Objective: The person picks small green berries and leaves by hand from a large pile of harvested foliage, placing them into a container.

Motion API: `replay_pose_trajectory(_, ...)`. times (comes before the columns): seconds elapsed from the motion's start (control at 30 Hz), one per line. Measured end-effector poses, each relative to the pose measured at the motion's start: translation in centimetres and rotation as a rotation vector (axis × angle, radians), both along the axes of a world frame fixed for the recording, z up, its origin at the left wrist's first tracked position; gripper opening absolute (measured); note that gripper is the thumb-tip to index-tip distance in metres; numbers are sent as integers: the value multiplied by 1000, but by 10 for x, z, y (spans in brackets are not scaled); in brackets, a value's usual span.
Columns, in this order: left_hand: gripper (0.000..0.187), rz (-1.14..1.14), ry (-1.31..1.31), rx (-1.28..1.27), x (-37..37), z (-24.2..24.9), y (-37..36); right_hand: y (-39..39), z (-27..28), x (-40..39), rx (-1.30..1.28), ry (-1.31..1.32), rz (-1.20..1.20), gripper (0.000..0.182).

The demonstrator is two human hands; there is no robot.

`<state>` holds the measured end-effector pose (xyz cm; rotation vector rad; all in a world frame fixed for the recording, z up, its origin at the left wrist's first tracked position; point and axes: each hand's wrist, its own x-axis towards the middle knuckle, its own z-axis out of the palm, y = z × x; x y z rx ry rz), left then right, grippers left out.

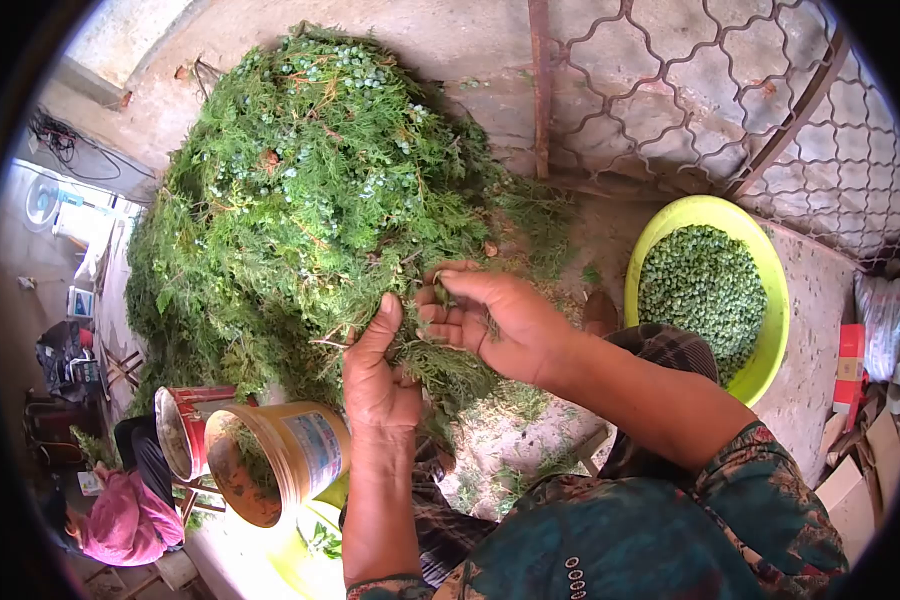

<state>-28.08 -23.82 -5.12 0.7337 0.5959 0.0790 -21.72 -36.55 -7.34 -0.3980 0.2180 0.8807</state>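
Rough concrete slab (530, 440), pale, littered with green scraps. On it: large heap of green sprigs (310, 190) bearing small blue-green berries, covering most of the surface. Yellow-green basin (775, 330) at its right end, filled with picked green berries (705, 290). Yellow tub (290, 455) and red can (185, 425) at left edge.

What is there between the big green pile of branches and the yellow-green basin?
In the head view, the right hand and some scattered green sprigs lie between the pile of branches and the basin.
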Motion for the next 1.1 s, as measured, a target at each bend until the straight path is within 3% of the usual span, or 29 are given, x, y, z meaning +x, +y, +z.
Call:
replay_pose_trajectory(0.2, 24, 157, 28, 76, 4, -1, 12, -10, 7, 6, 30, -47, -11, 21)
replay_pose_trajectory(0.27, 20, 123, 54, 129, 0, 2, 27, -25, 11, 17, 25, -219, 17, 21)
replay_pose_trajectory(0.33, 18, 176, 82, 111, 1, 3, 31, -50, 36, 25, -152, -466, -199, 22)
replay_pose_trajectory(0.4, 16, 264, 211, 126, 3, 6, 28, -87, 64, 35, -229, -491, -388, 22)
replay_pose_trajectory(0.43, 16, 265, 226, 124, 2, 3, 29, -116, 63, 39, -166, -591, -437, 23)
replay_pose_trajectory(0.53, 17, 157, 191, 121, -2, 1, 30, -197, 39, 32, -863, -791, -817, 27)
replay_pose_trajectory(0.57, 18, 139, 195, 115, -2, 0, 31, -230, 14, 34, -1122, -785, -833, 31)
replay_pose_trajectory(0.6, 17, 141, 203, 120, -2, 0, 31, -270, -28, 36, -1617, -843, -739, 37)
replay_pose_trajectory(0.63, 17, 148, 209, 130, -2, 1, 30, -320, -78, 30, -2177, -1222, -364, 43)
replay_pose_trajectory(0.67, 17, 147, 209, 130, -2, 0, 30, -334, -85, 12, -2494, -1025, 206, 44)
replay_pose_trajectory(0.7, 19, 133, 181, 124, -1, -2, 32, -340, -87, 7, -2485, -1043, 198, 44)
replay_pose_trajectory(0.77, 23, 151, 172, 95, -2, -5, 37, -338, -97, 9, -2327, -1055, -104, 42)
replay_pose_trajectory(0.83, 23, 183, 169, 60, -2, -3, 36, -269, -19, 12, -1665, -927, -115, 37)
replay_pose_trajectory(0.9, 20, 161, 132, -43, -2, -3, 40, -198, 37, 4, -1378, -1161, 61, 49)
replay_pose_trajectory(0.97, 20, 143, 111, -92, -2, -2, 45, -148, 75, -14, -1030, -1523, 498, 51)
replay_pose_trajectory(1.03, 19, 144, 112, -115, -2, -3, 49, -116, 65, -12, -961, -2054, 535, 54)
replay_pose_trajectory(1.1, 19, 145, 113, -144, -1, -6, 53, -79, 51, -13, -1065, -1936, 436, 52)
